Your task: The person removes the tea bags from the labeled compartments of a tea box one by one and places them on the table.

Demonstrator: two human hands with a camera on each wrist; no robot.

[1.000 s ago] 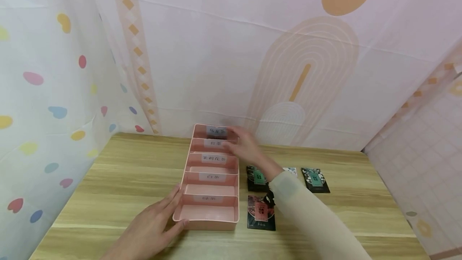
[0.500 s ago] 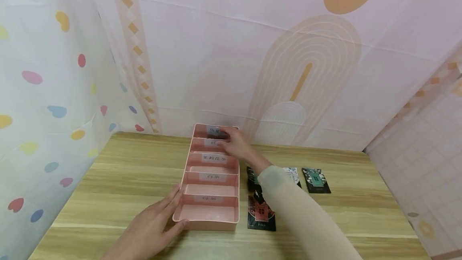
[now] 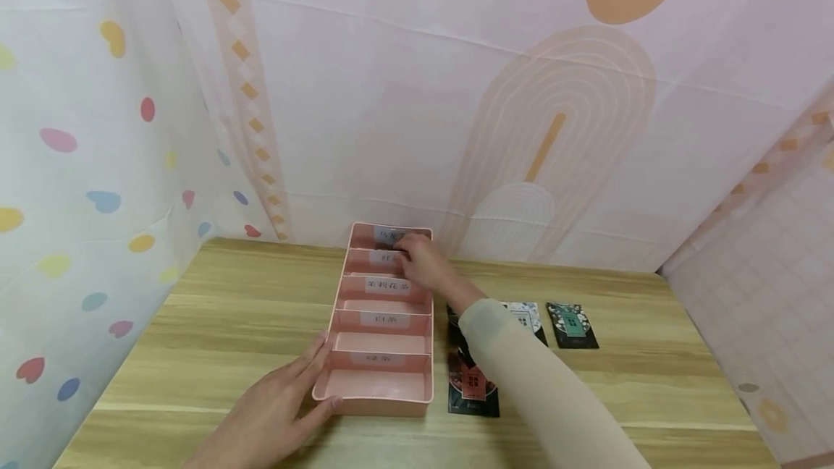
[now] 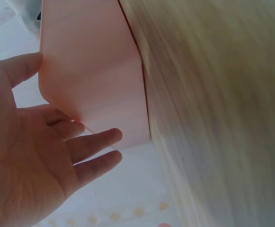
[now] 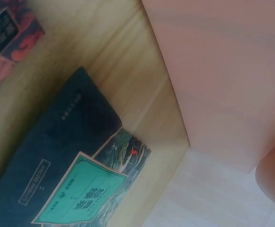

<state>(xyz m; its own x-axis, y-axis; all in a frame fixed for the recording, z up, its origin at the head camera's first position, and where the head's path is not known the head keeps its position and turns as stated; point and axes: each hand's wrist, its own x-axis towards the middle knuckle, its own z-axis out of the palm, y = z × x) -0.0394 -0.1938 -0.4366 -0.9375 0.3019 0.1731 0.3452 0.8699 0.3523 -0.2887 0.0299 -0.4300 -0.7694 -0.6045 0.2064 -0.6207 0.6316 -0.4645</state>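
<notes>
A pink divided box (image 3: pixel 381 407) with handwritten paper labels stands on the table. My left hand (image 3: pixel 276 400) rests on its near left corner, thumb at the front and fingers along the side. In the left wrist view, the left hand's fingers (image 4: pixel 97 144) are spread and loosely extended. My right hand (image 3: pixel 423 263) reaches over the right rim into the farthest compartments, fingers bent downward. A thin dark edge shows by its fingertips in the farthest compartment; whether they hold it is hidden. In the right wrist view, the box's pink wall (image 5: pixel 227 80) fills the upper right.
Right of the box lie a red-labelled tea packet (image 3: pixel 473 386), a white-patterned one (image 3: pixel 523 315) and a green-labelled one (image 3: pixel 573 326). Another green-labelled packet (image 5: pixel 80 189) lies near the box, mostly under my right forearm in the head view. A patterned curtain (image 3: pixel 365 107) hangs behind the table.
My right hand has moved left and farther in over the farthest compartments, covering part of the labels. The left hand and the box look unmoved.
</notes>
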